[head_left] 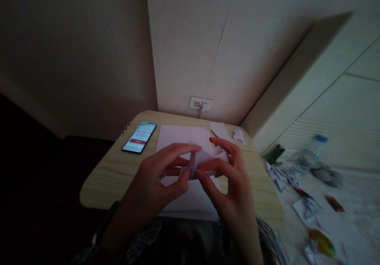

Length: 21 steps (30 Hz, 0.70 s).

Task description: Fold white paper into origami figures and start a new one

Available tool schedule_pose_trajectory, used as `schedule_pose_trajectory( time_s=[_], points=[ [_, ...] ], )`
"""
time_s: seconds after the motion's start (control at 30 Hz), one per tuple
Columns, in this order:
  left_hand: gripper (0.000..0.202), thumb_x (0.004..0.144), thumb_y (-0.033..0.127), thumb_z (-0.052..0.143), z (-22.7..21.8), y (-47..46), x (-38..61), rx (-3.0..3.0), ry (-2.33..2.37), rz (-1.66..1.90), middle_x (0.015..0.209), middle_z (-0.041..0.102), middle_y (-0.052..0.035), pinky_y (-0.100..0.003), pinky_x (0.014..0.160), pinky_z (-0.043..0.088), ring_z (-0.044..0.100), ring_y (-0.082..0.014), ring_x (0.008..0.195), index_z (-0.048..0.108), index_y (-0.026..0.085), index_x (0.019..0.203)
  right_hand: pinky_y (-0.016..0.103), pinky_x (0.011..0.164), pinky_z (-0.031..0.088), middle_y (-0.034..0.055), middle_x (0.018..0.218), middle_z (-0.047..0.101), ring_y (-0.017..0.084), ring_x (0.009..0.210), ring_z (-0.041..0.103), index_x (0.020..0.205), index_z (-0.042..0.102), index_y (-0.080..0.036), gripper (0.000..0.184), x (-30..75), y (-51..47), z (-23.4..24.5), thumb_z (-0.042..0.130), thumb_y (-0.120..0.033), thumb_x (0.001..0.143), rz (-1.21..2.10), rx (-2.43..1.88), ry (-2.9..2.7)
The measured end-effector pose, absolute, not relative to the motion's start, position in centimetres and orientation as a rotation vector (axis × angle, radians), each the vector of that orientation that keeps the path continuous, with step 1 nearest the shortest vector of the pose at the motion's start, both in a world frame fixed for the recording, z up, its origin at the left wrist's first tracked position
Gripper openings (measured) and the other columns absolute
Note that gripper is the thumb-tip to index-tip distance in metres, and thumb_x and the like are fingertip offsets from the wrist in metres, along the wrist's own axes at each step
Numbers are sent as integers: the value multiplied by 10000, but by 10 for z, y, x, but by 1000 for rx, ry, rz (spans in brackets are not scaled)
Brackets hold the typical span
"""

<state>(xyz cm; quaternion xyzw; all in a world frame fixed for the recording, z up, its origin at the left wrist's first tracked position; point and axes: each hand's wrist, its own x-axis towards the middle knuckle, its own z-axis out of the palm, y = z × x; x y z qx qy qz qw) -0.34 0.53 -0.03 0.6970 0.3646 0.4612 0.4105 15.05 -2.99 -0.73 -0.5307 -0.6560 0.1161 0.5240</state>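
A piece of folded white paper [192,161] is held between my two hands, above the middle of the table. My left hand [166,174] pinches its left side, thumb below and fingers above and behind. On the other side my right hand [230,170] grips the paper with thumb and index finger, its other fingers raised and bent. Parts of the folds are hidden by the fingers. Beneath both hands lies a stack of white paper sheets [190,199].
A phone with a lit screen [139,138] lies at the table's left. A small folded paper figure [238,135] and a paper piece [220,129] sit at the back right. Behind is a wall socket [201,103] with a plug. A clear bottle [316,146] and papers clutter the right.
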Motion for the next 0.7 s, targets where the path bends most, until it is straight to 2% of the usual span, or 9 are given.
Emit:
schedule_pose_trajectory(
  time_s=[0.17,0.47,0.7],
  points=[
    [387,729,128,593,-1,7,-5,1777,910,1161,1037,657,-7,-181,635,586,667,-127,750,669,309,1062,489,979,405,40,1238,520,277,1176,465,703,652,-252,65,148,-28,-6,662,-258,767,274,-1283,-1578],
    [348,735,159,608,-4,10,-6,1723,955,1146,1059,662,-33,-210,636,596,672,-145,758,682,282,1052,525,985,390,35,1234,522,288,1182,458,697,662,-262,64,149,-22,-10,671,-260,760,259,-1283,-1616],
    [373,737,146,598,-2,10,-5,1802,933,1151,1062,655,-17,-192,631,594,666,-133,754,678,307,1064,514,985,387,40,1236,530,285,1181,454,698,653,-254,63,150,-23,-10,659,-253,760,270,-1297,-1609]
  ],
)
